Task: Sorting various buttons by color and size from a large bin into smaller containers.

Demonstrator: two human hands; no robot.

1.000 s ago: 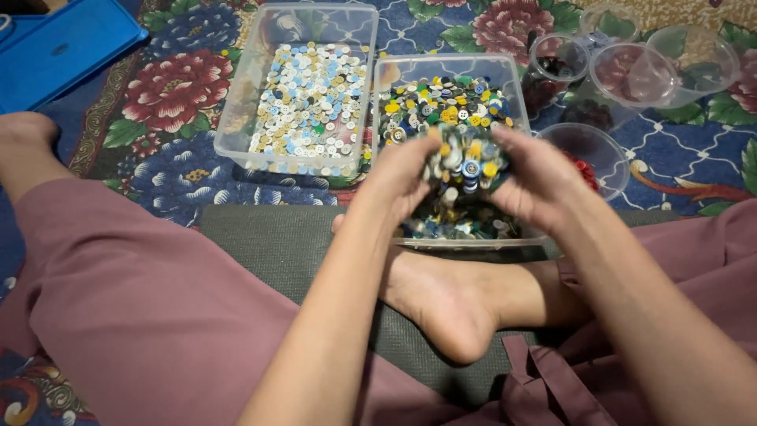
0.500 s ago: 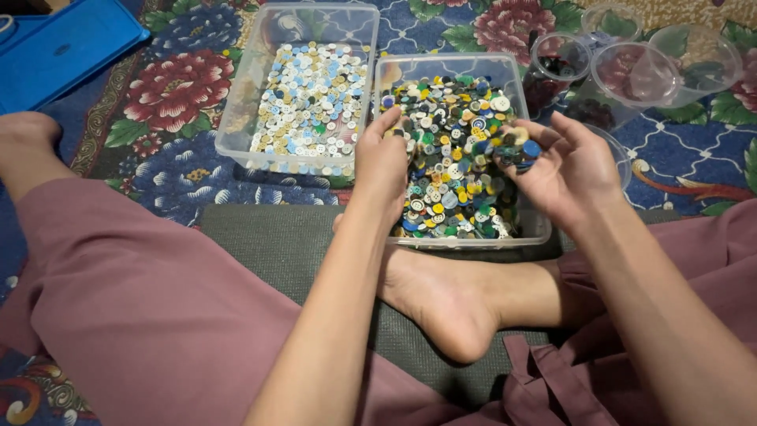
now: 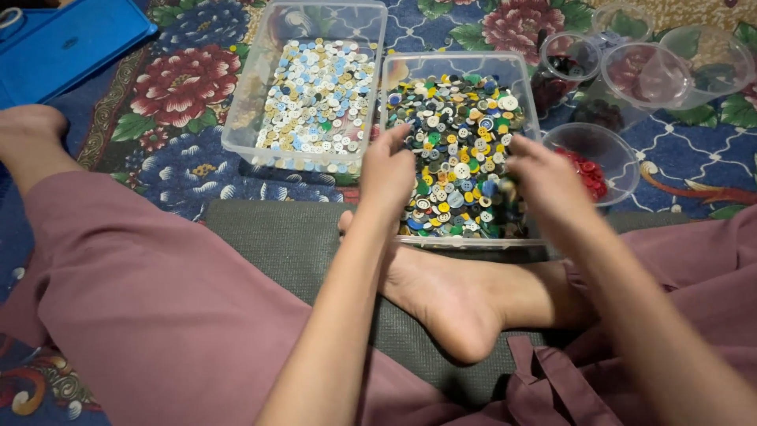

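2 button bins (image 3: 460, 67) (image 3: 307, 24) sit side by side, with cups (image 3: 646, 75) to their right.

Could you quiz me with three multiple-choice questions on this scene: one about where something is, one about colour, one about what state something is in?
1. Where are both hands?
A. At the box of mixed dark buttons
B. On the blue tray
C. In the cup of red buttons

2. What colours fill the other box?
A. All red
B. All black
C. Pale: white, light blue, beige

3. The boxes are:
A. Lidded
B. Open-topped
C. Upside down

Answers: 1 A, the left hand and right hand are at the mixed-button box. 2 C, the pale-button box holds light buttons. 3 B, no lids show.
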